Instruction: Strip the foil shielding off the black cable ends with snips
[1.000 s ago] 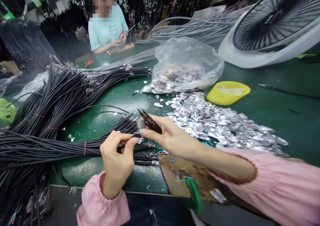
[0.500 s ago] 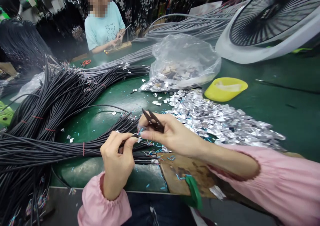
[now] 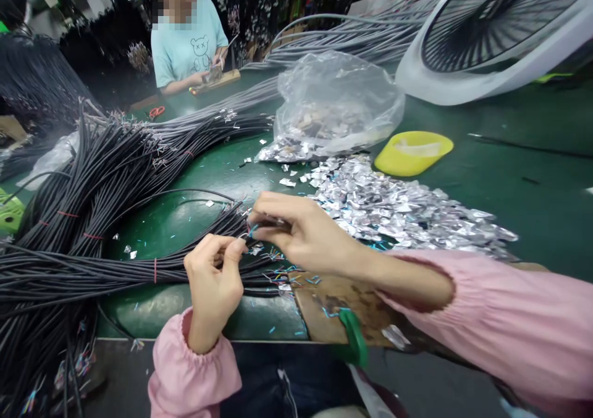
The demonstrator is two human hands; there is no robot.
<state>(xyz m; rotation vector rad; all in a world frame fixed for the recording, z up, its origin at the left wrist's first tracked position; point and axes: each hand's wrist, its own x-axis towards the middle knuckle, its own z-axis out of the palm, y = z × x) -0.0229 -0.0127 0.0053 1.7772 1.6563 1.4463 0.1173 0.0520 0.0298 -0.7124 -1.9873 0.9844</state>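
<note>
My left hand [image 3: 214, 282] is closed, thumb and forefinger pinching the end of a black cable. Just to its right, my right hand [image 3: 303, 229] pinches the thin coloured wires [image 3: 252, 229] coming out of that end. The dark snips seen earlier in my right hand are now almost wholly hidden by its fingers. Under and behind both hands lies a bundle of black cables [image 3: 115, 268], tied with a red band. Its stripped ends show coloured wires and bits of foil beside my right hand.
Silver foil scraps [image 3: 407, 214] are heaped right of centre. Behind them are a clear plastic bag [image 3: 343, 94], a yellow dish [image 3: 412, 154] and a fan [image 3: 491, 41]. A brown board [image 3: 324, 310] with a green handle [image 3: 354, 339] lies in front. Across the table, a person [image 3: 188, 50] works.
The snips' blades no longer stick up from my right hand; its fingers have folded over them and pinch the wires. Both hands remain together, and the whole view has shifted slightly.
</note>
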